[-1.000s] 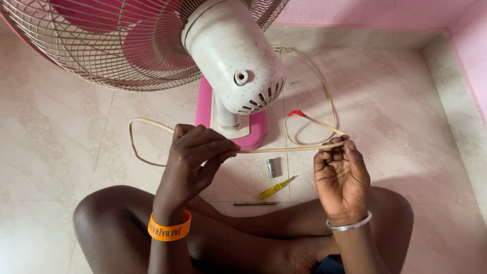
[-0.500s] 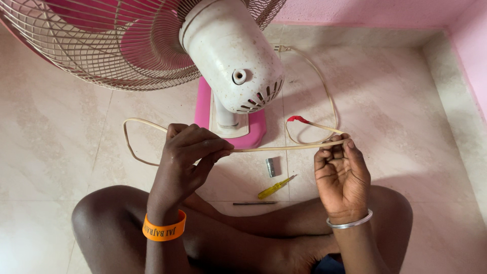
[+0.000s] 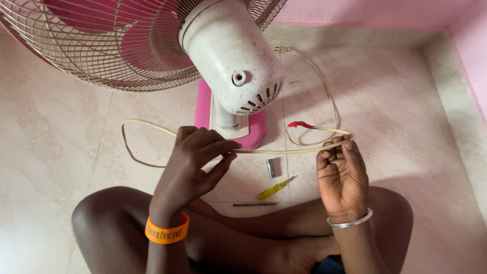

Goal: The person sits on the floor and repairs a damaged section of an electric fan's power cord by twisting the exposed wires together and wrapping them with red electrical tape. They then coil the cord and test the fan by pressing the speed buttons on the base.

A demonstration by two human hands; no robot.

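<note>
A cream power cord (image 3: 276,150) is stretched taut between my two hands above the tiled floor. My left hand (image 3: 195,162), with an orange wristband, pinches the cord between thumb and fingers. My right hand (image 3: 341,170), with a silver bangle, grips the cord at its fingertips, palm facing me. Past the left hand the cord loops out on the floor. Past the right hand it curls to a red-taped end (image 3: 300,124). In front of me stands a table fan with a white motor housing (image 3: 231,53), a wire grille (image 3: 101,45) and a pink base (image 3: 256,134).
Between my crossed legs and the fan base lie a yellow-handled screwdriver (image 3: 275,189), a small grey metal piece (image 3: 271,168) and a thin dark rod (image 3: 255,204). A plug (image 3: 282,48) lies behind the fan. A pink wall (image 3: 472,45) runs along the right.
My left hand has slid slightly left along the cord, pulling the floor loop leftward. The right hand keeps its hold in the same place.
</note>
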